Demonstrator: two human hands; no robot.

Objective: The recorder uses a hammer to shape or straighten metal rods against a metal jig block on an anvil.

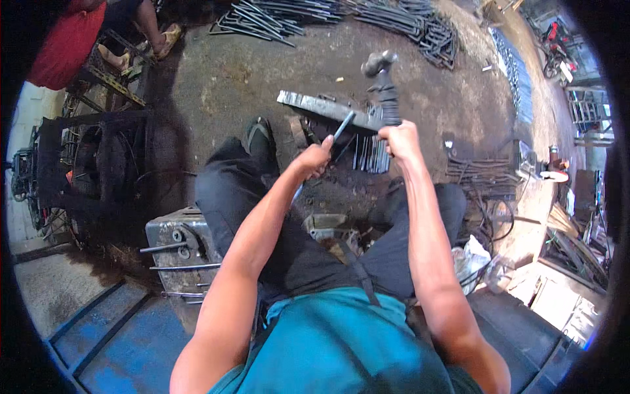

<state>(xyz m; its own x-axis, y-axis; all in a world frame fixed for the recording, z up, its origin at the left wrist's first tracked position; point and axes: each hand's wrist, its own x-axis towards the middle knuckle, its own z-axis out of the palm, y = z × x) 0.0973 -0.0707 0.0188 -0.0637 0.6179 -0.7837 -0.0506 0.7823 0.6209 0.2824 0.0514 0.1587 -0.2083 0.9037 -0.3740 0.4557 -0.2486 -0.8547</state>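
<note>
Rod [344,125], thin and grey, is pinched in the curled fingers of the left hand [312,159], its far end slanting up to the right. The right hand [400,139] is wrapped tightly about the near end of a hammer [387,95], whose dark handle points away and whose head is at the far end. Just beyond the hands runs a thick metal slab [315,105]; the rod's tip overlaps it in view, though I cannot tell if they touch. Short rods [371,156] lie side by side on the floor, near the right hand. Farther off are two piles of bent bars [262,20], with more bars [482,172] to the right. A metal block [190,262] stands near left, and another person's foot [169,41] shows far left. Near right, a white panel [581,322] bears dark marks too small to read.
</note>
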